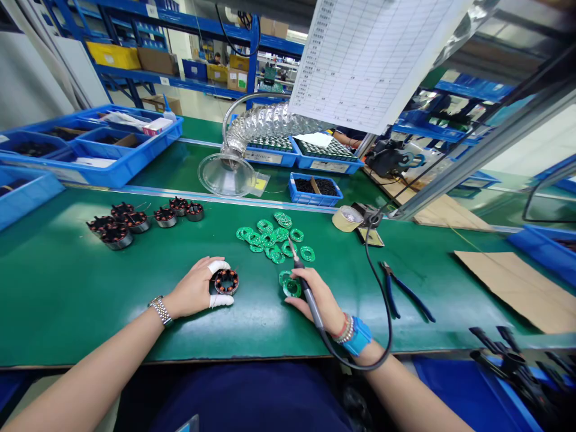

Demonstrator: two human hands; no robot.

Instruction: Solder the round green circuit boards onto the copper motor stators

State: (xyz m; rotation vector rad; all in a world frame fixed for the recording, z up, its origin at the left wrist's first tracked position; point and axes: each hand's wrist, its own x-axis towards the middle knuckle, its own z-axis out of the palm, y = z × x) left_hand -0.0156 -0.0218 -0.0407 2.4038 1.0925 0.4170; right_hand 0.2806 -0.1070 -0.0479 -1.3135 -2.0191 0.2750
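My left hand (198, 291), with white covers on thumb and forefinger, grips a motor stator (226, 281) with copper windings on the green bench. In my right hand (320, 300) lies a soldering iron (309, 294), its tip pointing forward over the round circuit boards (269, 239). The thumb and fingertips of that hand reach around a green ring-shaped circuit board (292, 288), which overlaps another; whether they pinch it I cannot tell. Several more stators (117, 235) stand grouped at the left, beyond my left hand.
Blue-handled cutters (405, 294) lie right of my right hand. A solder roll (347, 218) sits by the iron's stand (371, 225). A fume hood (227, 175) hangs at the back, near a small blue bin (315, 191). The iron's cable (387, 324) loops over my right forearm.
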